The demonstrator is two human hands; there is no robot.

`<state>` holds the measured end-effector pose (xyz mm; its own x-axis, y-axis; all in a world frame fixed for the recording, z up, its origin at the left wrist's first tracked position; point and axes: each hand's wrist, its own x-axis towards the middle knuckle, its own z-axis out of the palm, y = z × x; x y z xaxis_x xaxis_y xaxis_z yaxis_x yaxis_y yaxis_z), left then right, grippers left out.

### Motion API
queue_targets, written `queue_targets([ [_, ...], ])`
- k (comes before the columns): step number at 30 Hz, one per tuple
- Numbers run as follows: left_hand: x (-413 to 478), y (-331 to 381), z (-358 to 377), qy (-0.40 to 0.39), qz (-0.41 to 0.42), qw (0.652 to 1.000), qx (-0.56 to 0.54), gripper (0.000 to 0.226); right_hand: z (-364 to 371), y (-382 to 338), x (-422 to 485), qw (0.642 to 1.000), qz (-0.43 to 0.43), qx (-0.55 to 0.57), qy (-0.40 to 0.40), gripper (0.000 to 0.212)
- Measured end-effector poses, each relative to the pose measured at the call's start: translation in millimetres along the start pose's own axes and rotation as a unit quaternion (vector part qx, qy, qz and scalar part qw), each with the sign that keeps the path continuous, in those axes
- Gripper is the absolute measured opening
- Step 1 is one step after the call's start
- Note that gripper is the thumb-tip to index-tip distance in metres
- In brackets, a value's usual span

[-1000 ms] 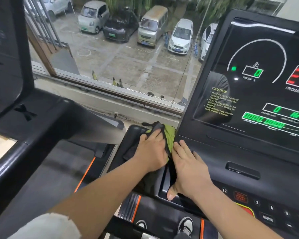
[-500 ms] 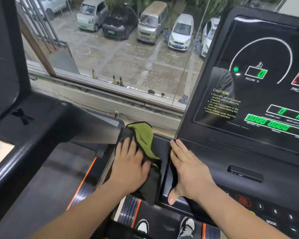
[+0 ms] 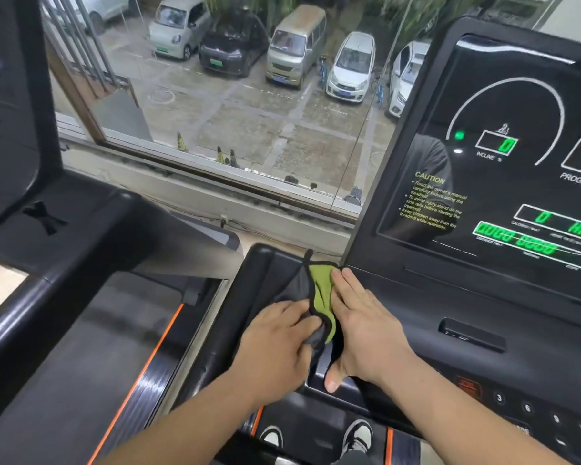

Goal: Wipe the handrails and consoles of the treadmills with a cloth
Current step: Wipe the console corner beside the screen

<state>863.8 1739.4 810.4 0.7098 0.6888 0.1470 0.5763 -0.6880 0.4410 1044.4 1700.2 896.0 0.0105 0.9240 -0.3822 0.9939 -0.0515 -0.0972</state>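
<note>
Fingers (image 3: pixel 296 313) of your left hand (image 3: pixel 275 347) curl over the cloth (image 3: pixel 321 293), bunching its near edge. Right hand (image 3: pixel 366 330) lies flat, fingers straight, holding nothing, its edge against the cloth. Cloth sits on the console (image 3: pixel 483 297) side wing (image 3: pixel 265 263), left of the screen (image 3: pixel 517 146). Suggest: spread the cloth flatter, press evenly, stroke out to the wing's far rim, and lift the right hand so its patch gets wiped. Keypad (image 3: pixel 527 407) not yet under the cloth. 1 more treadmill (image 3: pixel 81 229) stands to the left. Window (image 3: pixel 249 112) ahead overlooks parked cars (image 3: pixel 349 65).
</note>
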Motion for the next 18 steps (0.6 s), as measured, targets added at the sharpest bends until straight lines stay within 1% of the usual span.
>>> queue_targets([
  [1, 2, -3, 0, -0.004, 0.012, 1.0, 0.017, 0.038, 0, 0, 0, 1.0, 0.002, 0.0, 0.0, 0.164],
  [3, 17, -11, 1, -0.006, 0.044, 0.996, 0.083, 0.041, 1, 0, 0, 1.0, -0.001, -0.001, 0.003, 0.162],
  [4, 27, -14, 1, -0.005, 0.045, 0.992, 0.116, 0.041, 1, 0, -1, 1.0, -0.004, -0.004, 0.003, 0.162],
  [6, 51, -20, -5, 0.006, 0.006, 0.989, 0.145, 0.041, 1, 1, -1, 1.0, -0.004, -0.01, 0.007, 0.162],
  [10, 90, -27, -16, 0.033, -0.114, 0.986, 0.119, 0.043, -2, 0, -3, 1.0, -0.005, -0.012, 0.002, 0.161],
  [12, 102, -29, -17, 0.033, -0.154, 0.982, 0.101, 0.047, 0, 1, -5, 1.0, 0.002, -0.001, 0.01, 0.16],
  [13, 105, -27, -15, 0.029, -0.16, 0.982, 0.096, 0.048, 1, 2, -6, 1.0, 0.006, 0.003, 0.02, 0.16],
  [15, 99, -16, -10, 0.026, -0.141, 0.986, 0.079, 0.047, 1, 2, -9, 0.999, 0.008, 0.003, 0.034, 0.16],
  [17, 79, 4, -6, 0.016, -0.119, 0.992, 0.035, 0.04, -1, 1, -11, 0.999, 0.016, 0.003, 0.027, 0.16],
  [18, 65, 14, -5, 0.003, -0.121, 0.992, 0.02, 0.037, -2, 0, -11, 1.0, 0.021, 0.002, 0.023, 0.16],
])
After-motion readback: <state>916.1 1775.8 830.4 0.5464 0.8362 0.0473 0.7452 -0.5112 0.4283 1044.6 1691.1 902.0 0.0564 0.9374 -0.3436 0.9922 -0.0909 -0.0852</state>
